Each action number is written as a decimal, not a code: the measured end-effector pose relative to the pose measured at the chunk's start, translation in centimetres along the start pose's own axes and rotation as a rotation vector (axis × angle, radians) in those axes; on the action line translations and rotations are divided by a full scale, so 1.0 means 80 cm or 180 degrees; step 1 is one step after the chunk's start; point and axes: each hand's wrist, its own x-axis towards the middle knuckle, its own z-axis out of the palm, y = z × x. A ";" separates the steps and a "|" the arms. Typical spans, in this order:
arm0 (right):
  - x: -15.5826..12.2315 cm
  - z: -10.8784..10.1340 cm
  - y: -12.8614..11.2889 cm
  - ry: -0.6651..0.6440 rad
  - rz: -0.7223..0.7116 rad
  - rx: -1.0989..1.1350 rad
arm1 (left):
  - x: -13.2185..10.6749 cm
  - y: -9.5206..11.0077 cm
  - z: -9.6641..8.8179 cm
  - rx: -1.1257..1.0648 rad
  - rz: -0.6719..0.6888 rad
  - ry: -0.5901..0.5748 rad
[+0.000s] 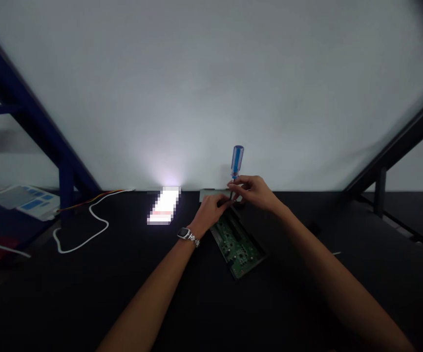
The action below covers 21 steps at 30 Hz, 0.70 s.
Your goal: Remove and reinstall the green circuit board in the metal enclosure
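A screwdriver (pixel 237 160) with a clear and blue handle stands nearly upright, tip down, over the far end of a green circuit board (pixel 233 244). My right hand (pixel 254 191) is closed, its fingers pinching the shaft just below the handle. Bent low at the board's far end, my left hand (pixel 211 211) has its thumb and fingertips drawn together beside the screwdriver's tip. What these fingertips grip is hidden. The board sits in a dark frame and lies at a slant on the black table. Behind my hands is a pale flat piece (pixel 206 193), partly covered.
A brightly lit panel (pixel 164 205), blurred out, lies left of my hands. Further left are a white cable (pixel 101 220) and printed sheets (pixel 31 200). A pale wall (pixel 211 98) rises behind the table, with a blue beam (pixel 31 107) left and a dark beam (pixel 398 142) right.
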 end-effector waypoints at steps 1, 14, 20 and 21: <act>-0.001 -0.003 -0.003 -0.0161 0.0012 0.0177 | -0.001 0.000 -0.001 0.0035 0.0025 -0.0003; -0.002 0.003 0.008 0.0344 -0.0068 0.0097 | -0.002 -0.002 0.009 -0.0358 0.0109 0.0052; -0.002 0.017 0.008 0.0799 -0.0034 -0.0070 | -0.001 0.003 0.019 -0.0294 -0.0196 0.0434; -0.002 0.018 0.007 0.0846 -0.0046 -0.0099 | -0.001 0.004 0.020 -0.0281 -0.0214 0.0435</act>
